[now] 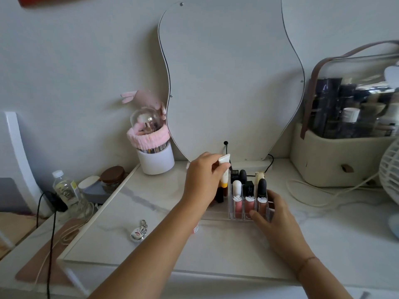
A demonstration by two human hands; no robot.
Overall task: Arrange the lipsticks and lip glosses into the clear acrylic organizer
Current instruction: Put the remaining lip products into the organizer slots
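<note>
Pinching white tube (224,172), left hand (203,175), at organizer (230,212) left side; right hand (274,214) grip clamped on organizer; print unreadable.

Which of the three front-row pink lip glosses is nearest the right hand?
The rightmost lip gloss, in the end slot: the right hand lies beside it; the other two stand further left.

organizer (230,209) clear | three lip glosses (249,205) upright, front | lipsticks (248,188) behind | white tube (225,175) held
</note>
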